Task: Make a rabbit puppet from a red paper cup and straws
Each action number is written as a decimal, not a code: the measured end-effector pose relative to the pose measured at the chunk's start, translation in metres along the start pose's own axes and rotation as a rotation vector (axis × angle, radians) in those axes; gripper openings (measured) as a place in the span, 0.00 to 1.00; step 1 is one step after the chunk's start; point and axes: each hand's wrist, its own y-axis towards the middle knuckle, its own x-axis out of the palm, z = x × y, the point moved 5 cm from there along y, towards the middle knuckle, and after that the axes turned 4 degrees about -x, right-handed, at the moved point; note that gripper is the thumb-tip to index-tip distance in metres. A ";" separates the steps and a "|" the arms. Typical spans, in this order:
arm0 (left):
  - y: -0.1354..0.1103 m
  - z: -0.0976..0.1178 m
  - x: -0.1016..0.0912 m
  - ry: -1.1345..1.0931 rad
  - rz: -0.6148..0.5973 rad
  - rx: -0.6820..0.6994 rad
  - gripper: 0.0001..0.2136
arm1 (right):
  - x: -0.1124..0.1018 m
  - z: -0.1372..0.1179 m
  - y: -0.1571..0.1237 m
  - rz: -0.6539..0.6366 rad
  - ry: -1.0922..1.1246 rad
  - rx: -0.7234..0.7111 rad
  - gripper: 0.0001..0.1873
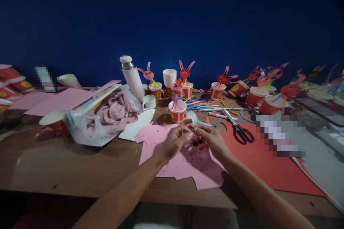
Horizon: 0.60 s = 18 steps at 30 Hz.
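My left hand [174,139] and my right hand [211,137] meet over pink paper [161,164], fingers pinched together. A small orange-red bit shows at the left fingertips, but what the pinch holds is too small to make out. Right behind the fingertips is a whitish roll [191,118] that looks like tape; whether the hands touch it is unclear. Dark and red cut bits [198,143] lie on the pink paper below my hands. Just beyond stands a red paper cup [177,114] with purple and orange straws in it.
Black-handled scissors [243,134] rest on red paper [271,164] at right. Pens [201,104] lie scattered behind. Cups with rabbit faces [185,75] line the back, near a white flask [131,78]. A plastic bag [88,132] and a white mug [148,103] stand left.
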 end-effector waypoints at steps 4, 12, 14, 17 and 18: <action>-0.003 0.010 0.005 0.198 -0.025 0.187 0.05 | -0.001 0.000 0.000 0.052 0.027 0.019 0.09; -0.004 0.008 0.010 0.179 -0.061 0.210 0.04 | -0.005 0.006 0.002 0.099 0.078 0.027 0.07; -0.002 0.004 0.008 0.101 -0.060 0.144 0.04 | -0.005 0.005 0.002 0.100 0.053 0.003 0.06; 0.000 -0.005 0.005 -0.128 -0.046 -0.032 0.05 | -0.005 0.003 0.003 0.116 -0.016 -0.039 0.05; 0.001 -0.007 0.005 -0.210 -0.035 -0.078 0.06 | -0.005 0.003 0.004 0.117 -0.049 -0.045 0.05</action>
